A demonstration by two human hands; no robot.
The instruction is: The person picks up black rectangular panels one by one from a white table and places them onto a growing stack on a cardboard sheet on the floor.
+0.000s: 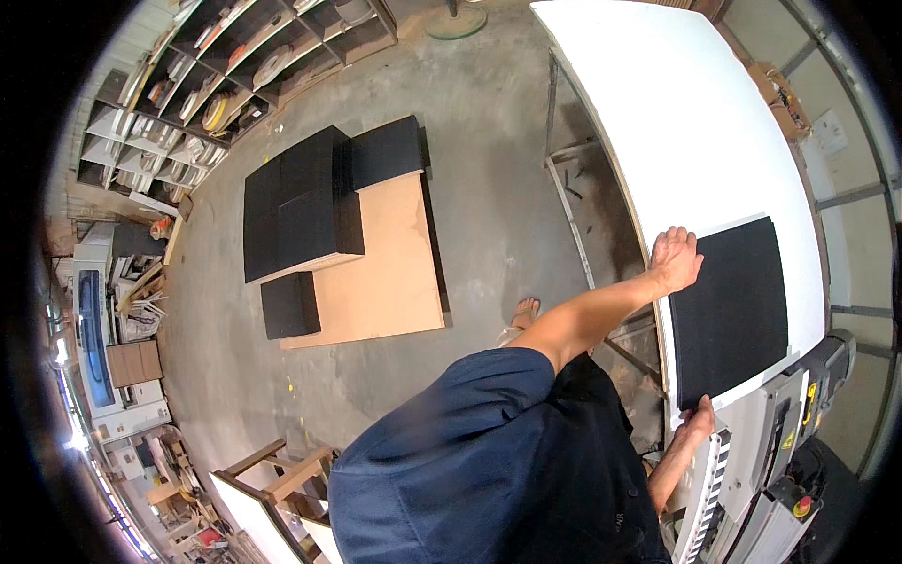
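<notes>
A black rectangular panel (731, 310) lies flat on a white surface, with pale edging showing along its far side. My left hand (676, 259) is at the panel's far left corner, its fingers curled and closed over the edge. At the near left corner, my right hand (697, 419) grips the panel's edge, thumb on the black face and the other fingers mostly hidden. Whether the panel is a single board or a stack, I cannot tell.
The long white tabletop (658, 113) stretches away on a metal frame. An edge-processing machine (770, 442) with a red button stands beside the panel. Stacked black boards (305, 202) lie on a tan board (390, 268) on the floor. Shelves (225, 75) hold rolls.
</notes>
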